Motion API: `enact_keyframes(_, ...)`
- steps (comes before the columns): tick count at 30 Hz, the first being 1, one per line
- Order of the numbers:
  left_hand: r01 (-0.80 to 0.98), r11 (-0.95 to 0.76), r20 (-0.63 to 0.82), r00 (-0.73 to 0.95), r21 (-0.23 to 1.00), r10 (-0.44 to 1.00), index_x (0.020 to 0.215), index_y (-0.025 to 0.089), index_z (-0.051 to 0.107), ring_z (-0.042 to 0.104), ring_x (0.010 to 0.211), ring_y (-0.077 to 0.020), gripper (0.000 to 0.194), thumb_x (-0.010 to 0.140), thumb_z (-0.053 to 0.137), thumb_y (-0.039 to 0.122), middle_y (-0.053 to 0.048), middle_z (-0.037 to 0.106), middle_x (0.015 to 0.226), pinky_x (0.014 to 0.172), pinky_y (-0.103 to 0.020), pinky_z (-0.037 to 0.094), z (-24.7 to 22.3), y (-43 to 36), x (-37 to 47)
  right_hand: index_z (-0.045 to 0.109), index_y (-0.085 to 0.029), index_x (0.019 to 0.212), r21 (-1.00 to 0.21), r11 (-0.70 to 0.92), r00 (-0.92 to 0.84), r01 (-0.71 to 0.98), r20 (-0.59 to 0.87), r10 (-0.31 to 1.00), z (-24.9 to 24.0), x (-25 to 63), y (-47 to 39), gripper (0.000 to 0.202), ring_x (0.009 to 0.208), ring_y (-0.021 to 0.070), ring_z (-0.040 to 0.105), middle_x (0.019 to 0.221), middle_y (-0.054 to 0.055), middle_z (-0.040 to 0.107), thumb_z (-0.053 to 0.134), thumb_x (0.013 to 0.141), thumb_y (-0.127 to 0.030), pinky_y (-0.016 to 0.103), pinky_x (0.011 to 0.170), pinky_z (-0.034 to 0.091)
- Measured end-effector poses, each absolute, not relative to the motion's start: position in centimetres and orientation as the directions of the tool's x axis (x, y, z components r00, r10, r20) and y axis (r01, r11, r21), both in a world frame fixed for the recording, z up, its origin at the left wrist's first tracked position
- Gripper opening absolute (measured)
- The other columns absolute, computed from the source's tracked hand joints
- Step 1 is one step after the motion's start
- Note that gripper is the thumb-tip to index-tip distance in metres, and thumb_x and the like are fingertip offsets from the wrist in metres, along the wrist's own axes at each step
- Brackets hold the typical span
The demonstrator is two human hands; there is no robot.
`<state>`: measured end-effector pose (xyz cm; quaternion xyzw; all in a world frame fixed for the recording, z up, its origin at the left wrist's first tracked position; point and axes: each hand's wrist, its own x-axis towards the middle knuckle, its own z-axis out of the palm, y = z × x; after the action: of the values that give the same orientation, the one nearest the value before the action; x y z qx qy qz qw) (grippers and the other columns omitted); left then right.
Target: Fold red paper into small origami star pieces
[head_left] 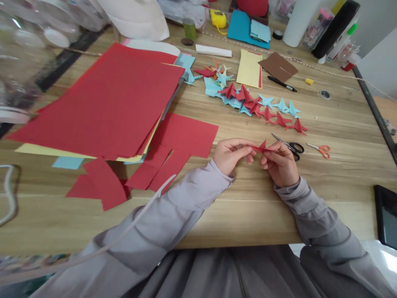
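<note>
A small folded red paper piece [261,147] is pinched between both my hands just above the wooden table [341,124]. My left hand [231,154] grips its left end with closed fingers. My right hand [279,163] holds its right end, fingers curled around it. Both arms wear grey sleeves. Close behind my right hand lie black-handled scissors [290,146] and smaller orange-handled scissors [319,148]. A row of finished red and light blue folded paper figures [257,103] runs across the table beyond my hands.
Large red paper sheets [108,99] and cut red squares [182,136] cover the table's left half. A yellow sheet [249,68], brown card [278,66], black pen [281,83] and blue paper [245,27] lie at the back. A dark tablet [386,215] sits at the right edge.
</note>
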<state>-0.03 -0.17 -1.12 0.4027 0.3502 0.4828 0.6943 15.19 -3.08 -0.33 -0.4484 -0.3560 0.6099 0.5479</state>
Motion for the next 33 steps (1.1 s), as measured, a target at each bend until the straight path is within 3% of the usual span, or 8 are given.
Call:
enact_keyframes(12,-0.357,0.161,-0.056,0.286,0.920,0.957,0.081,0.012,0.072,0.062,0.049,-0.0127,0.021,0.064,0.075,0.024,-0.004,0.070,0.065,0.051,-0.026,0.053,-1.09,-0.25,0.00,0.056,-0.021,0.069,-0.913,-0.145,0.000,-0.382,-0.157,0.988,-0.42,15.21,-3.11,0.016,0.042,0.0078,0.055,0.055,-0.006,0.065,0.071,0.066,-0.019,0.016,0.038,0.044)
enact_keyframes(33,-0.491,0.304,-0.161,0.311,0.816,0.937,0.075,0.010,0.073,0.061,0.045,-0.0137,0.016,0.061,0.069,0.017,-0.006,0.071,0.062,0.046,-0.027,0.051,-1.00,-0.26,0.08,0.060,-0.020,0.065,-0.911,-0.132,0.005,-0.390,-0.145,0.989,-0.12,15.12,-3.12,0.013,0.042,0.0087,0.058,0.050,-0.004,0.065,0.072,0.063,-0.017,0.015,0.037,0.045)
